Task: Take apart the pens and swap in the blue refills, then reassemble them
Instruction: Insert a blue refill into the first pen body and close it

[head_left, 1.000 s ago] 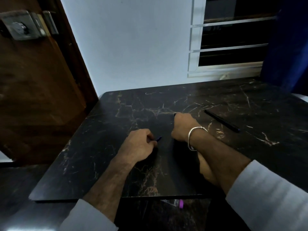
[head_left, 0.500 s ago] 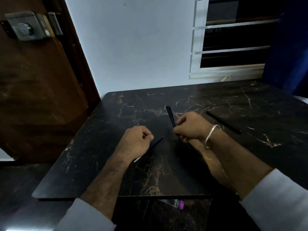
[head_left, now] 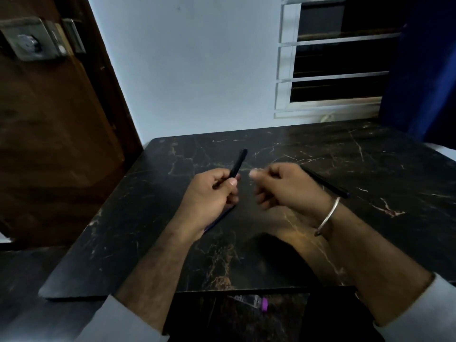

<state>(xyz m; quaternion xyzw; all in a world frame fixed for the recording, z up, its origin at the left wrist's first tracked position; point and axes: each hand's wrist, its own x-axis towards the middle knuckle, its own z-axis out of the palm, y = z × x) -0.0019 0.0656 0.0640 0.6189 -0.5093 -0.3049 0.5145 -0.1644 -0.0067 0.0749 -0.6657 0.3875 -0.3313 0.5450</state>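
- The left hand [head_left: 212, 193] now grips the slim black pen barrel [head_left: 237, 162], which half a second ago was in the right hand; its far end tilts up and away over the dark marble-patterned table [head_left: 153, 218].
- A thin blue refill [head_left: 219, 219] shows below that same hand, against the tabletop.
- The right hand [head_left: 286, 186], with a silver bangle [head_left: 328, 215], is loosely curled near the left; I cannot tell whether it holds anything.
- A second black pen [head_left: 328, 185] lies where it did, beyond the right wrist.

Dark marble table [head_left: 370, 154]; behind it — wooden door [head_left: 49, 144], barred window [head_left: 340, 58], blue curtain [head_left: 424, 70]
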